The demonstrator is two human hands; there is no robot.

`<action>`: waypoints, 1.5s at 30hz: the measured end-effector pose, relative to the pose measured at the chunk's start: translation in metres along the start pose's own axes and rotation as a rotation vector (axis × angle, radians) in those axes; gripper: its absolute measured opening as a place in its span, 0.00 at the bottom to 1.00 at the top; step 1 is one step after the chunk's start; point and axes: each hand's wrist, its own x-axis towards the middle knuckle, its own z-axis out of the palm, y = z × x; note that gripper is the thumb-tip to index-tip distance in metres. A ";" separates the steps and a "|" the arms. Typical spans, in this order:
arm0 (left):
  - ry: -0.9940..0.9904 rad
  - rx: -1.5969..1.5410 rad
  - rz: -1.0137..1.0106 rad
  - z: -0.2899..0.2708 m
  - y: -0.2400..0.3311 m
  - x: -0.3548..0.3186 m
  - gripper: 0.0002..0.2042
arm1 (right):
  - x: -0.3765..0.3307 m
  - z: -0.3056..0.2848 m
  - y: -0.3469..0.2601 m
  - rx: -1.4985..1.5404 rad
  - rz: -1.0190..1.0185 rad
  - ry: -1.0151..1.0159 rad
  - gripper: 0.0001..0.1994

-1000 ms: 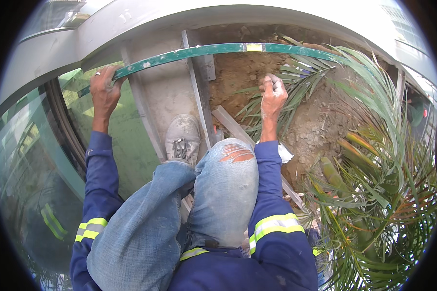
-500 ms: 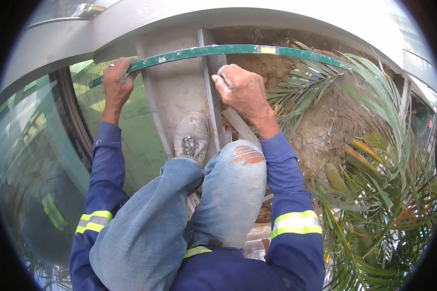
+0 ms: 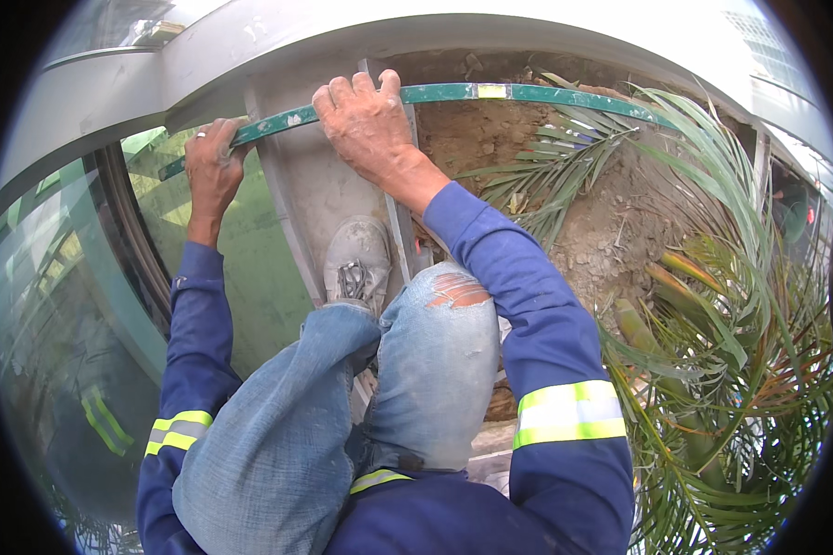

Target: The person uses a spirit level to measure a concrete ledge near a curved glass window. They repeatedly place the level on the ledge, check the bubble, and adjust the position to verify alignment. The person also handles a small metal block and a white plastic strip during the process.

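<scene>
A long green spirit level (image 3: 546,95) with a yellow vial and whitish smears lies crosswise at the far side, under the grey overhang. My left hand (image 3: 213,176) is closed around it close to its left end. Farther along to the right, my right hand (image 3: 370,134) curls its fingers over the level's far edge, the back of the hand facing up. Beneath the level runs a grey channel-shaped sill (image 3: 310,176) with raised metal edges. The level's right end disappears among palm leaves.
A dusty shoe (image 3: 357,259) stands on the sill. Glass panes (image 3: 74,305) in a dark frame are on the left. Bare soil (image 3: 611,222) and palm fronds (image 3: 713,370) fill the right. A wide grey beam (image 3: 278,46) curves across the far side.
My right hand has moved left and away from me, from a closed pose beside the level onto the level itself. My left hand keeps its hold near the left end.
</scene>
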 end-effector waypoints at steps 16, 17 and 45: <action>-0.023 0.037 -0.021 -0.001 0.003 0.000 0.13 | 0.000 0.002 0.000 0.046 0.022 0.055 0.08; -0.022 0.036 -0.021 -0.001 0.003 0.000 0.13 | 0.001 0.002 -0.001 0.045 0.020 0.054 0.08; 0.004 -0.005 -0.016 0.002 0.002 0.001 0.12 | -0.216 -0.044 0.018 0.808 0.945 -0.071 0.12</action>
